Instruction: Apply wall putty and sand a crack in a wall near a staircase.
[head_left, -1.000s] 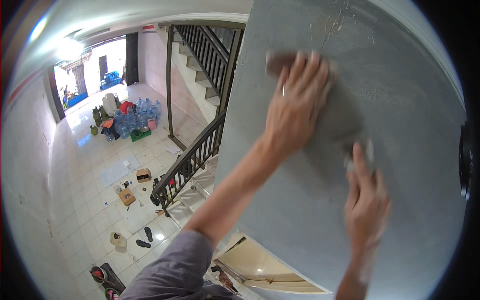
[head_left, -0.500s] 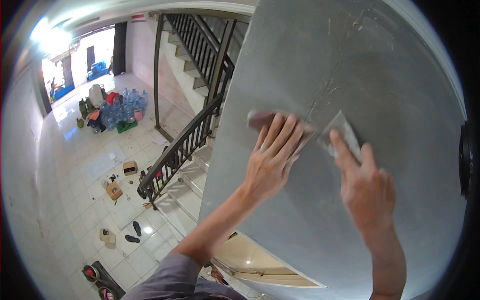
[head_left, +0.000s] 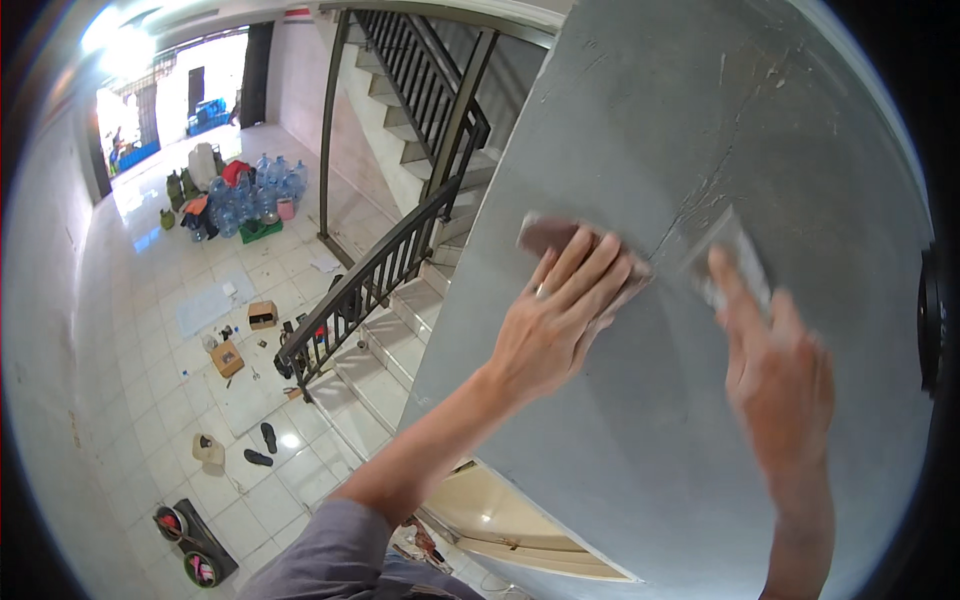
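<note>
A grey wall panel (head_left: pixel 620 430) fills the right side, with a thin crack (head_left: pixel 690 205) running up it. My left hand (head_left: pixel 560 320), a ring on one finger, lies over a flat reddish-brown tool (head_left: pixel 550 234) with pale smears along its edge; the fingers grip it against the panel, left of the crack, and its exact kind is unclear. To the right of the crack my right hand (head_left: pixel 780 375) holds a putty knife (head_left: pixel 745 255) with a pale-smeared grey blade, forefinger stretched along it. Motion blurs this hand somewhat.
Left of the panel, stairs (head_left: pixel 380 335) with a dark metal railing (head_left: pixel 375 270) drop to a tiled floor (head_left: pixel 130 400). Down there are blue water bottles (head_left: pixel 235 205), cardboard boxes (head_left: pixel 227 357), sandals (head_left: pixel 263 445) and buckets (head_left: pixel 201 570). A round black object (head_left: pixel 930 320) is at the far right.
The view has shifted, so the panel and crack appear farther right. The left hand with its tool sits a little farther left of the crack. Both hands keep their grips.
</note>
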